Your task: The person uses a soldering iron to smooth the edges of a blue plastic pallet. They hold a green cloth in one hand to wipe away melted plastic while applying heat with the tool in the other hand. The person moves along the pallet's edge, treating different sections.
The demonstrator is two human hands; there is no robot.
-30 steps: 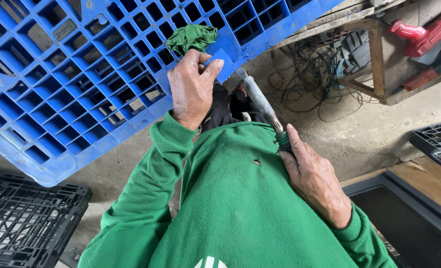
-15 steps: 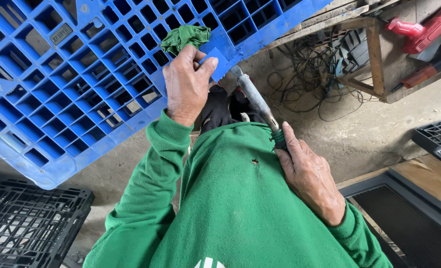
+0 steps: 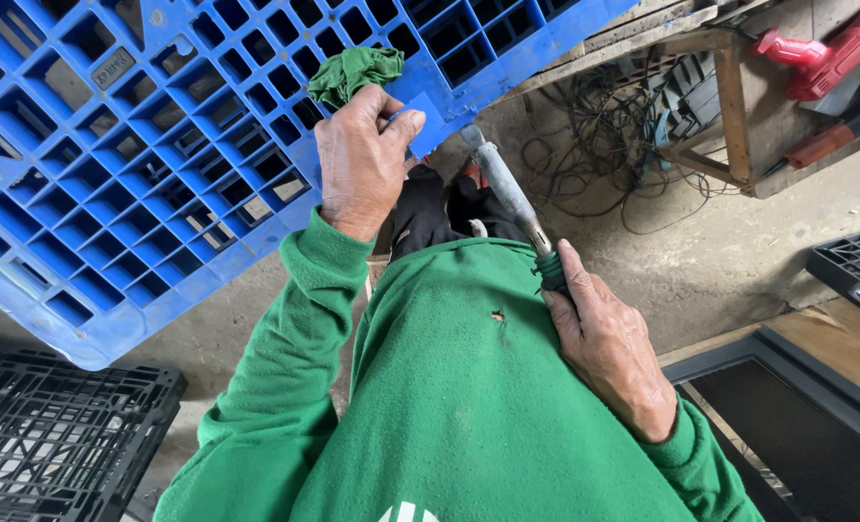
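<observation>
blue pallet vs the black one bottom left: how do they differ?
Colour: the blue pallet is bright blue; the black pallet is black.
Pose: the blue one is tilted up on edge; the black one lies flat on the floor.
Contact: the left hand, holding a green rag, grips the blue pallet's edge; nothing touches the black one.
Shared: both are moulded plastic with an open grid of square cells.

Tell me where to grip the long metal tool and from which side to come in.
Grip the metal tool at its green-wrapped handle end, where the right hand holds it now. Come from the near side, by the body: the bare shaft slants up and away toward the blue pallet, so the handle is the closest, padded part.
</observation>
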